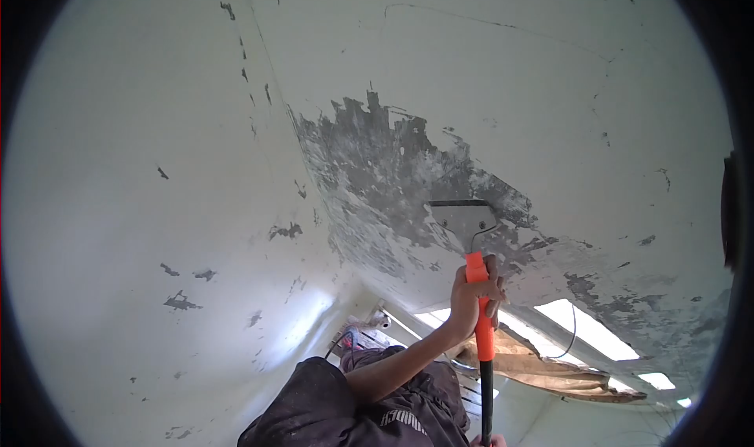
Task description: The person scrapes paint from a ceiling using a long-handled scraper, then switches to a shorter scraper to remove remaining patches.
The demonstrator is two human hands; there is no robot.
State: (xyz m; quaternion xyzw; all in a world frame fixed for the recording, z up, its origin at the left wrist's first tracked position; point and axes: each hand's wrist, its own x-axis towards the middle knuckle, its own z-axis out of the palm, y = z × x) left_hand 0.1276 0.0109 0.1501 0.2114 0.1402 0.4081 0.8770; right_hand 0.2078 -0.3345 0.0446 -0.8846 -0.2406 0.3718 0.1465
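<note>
My left hand [475, 294] is closed round the orange grip of a long-handled scraper [462, 218], thumb across the near side and fingertips showing on the right. The scraper's wide blade rests against a grey patch of peeled surface [369, 156], where pale paint is missing in ragged flakes. Below the grip, its black shaft runs down to the bottom edge. There my right hand [496, 441] wraps the shaft, mostly cut off by the frame. A dark shirt with pale lettering [404, 421] covers the body beneath my raised left arm.
The pale painted wall [118, 211] on the left bears several chipped spots. A second flaking area [620, 302] spreads at the right. Bright openings [585, 329] lie lower right, beside a brown crumpled sheet [542, 368] and a hanging wire [574, 329]. A dark object [730, 211] stands at the right edge.
</note>
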